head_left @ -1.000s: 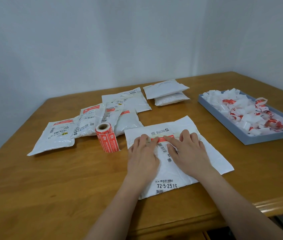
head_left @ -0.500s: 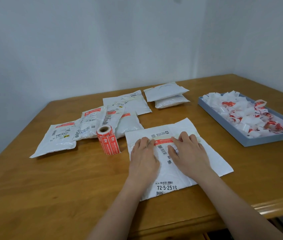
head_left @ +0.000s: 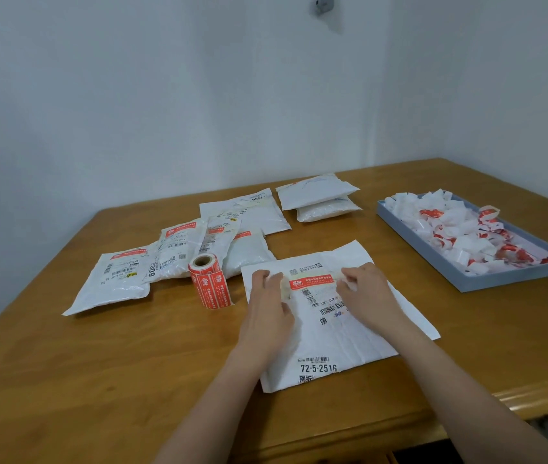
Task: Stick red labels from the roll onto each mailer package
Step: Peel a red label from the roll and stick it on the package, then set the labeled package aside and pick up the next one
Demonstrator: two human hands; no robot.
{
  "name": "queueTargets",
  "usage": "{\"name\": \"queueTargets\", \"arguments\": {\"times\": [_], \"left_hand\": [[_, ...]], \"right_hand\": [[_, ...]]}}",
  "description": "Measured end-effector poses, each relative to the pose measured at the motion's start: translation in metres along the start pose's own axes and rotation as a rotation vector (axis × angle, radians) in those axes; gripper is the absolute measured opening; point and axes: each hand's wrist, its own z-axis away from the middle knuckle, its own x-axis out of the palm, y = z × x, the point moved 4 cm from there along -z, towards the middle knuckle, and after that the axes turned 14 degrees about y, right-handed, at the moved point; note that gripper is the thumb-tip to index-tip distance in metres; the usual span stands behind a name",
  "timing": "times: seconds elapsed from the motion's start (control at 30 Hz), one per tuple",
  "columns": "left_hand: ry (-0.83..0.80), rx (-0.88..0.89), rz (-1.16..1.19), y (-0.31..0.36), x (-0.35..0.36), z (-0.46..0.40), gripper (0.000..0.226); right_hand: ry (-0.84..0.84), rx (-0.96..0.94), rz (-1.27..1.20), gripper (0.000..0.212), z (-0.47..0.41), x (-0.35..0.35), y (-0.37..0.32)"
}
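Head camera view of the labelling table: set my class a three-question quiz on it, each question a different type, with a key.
1. True or false: the label roll stands on end, left of the mailer under the hands.
2. Multiple choice: where does the red label on that mailer lie? A) between the left hand and right hand; B) on the blue tray; C) on bare wood.
3. Fill the gap: the blue tray holds crumpled white and ____ scraps.

Key: 1 true; 2 A; 3 red.
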Motion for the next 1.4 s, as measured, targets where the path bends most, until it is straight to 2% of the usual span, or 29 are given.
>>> {"name": "queueTargets", "arguments": {"times": [0.1,0.4,0.6,0.8,0.93,1.23,1.4], "left_hand": [[0.005,0.008,0.014,0.004,-0.017,-0.013,0.052],[0.136,0.016,0.138,0.018,-0.067,-0.081,0.041],[0.141,-0.023,0.155,-0.003,-0.080,-0.123,0.039],[0.061,-0.066,0.063,-0.039,-0.078,-0.160,0.040],[-0.028,-0.097,-0.004,-0.063,-0.064,-0.184,0.041],[-0.275,-0.088,-0.160,-0.094,-0.034,-0.225,0.048],[-0.352,-0.100,-0.178,-0.108,-0.018,-0.243,0.048]], "right_hand": [[0.003,-0.027,-0.019,0.040,-0.009,-0.012,-0.005],[-0.017,-0.128,-0.072,0.035,-0.048,-0.014,-0.048],[-0.035,-0.159,-0.086,0.036,-0.074,0.005,-0.076],[-0.105,-0.148,-0.107,0.036,-0.097,0.036,-0.089],[-0.210,-0.144,-0.085,0.040,-0.114,0.065,-0.096],[-0.473,-0.156,0.131,0.037,-0.142,0.127,-0.103],[-0.515,-0.181,0.140,0.043,-0.163,0.164,-0.100]]}}
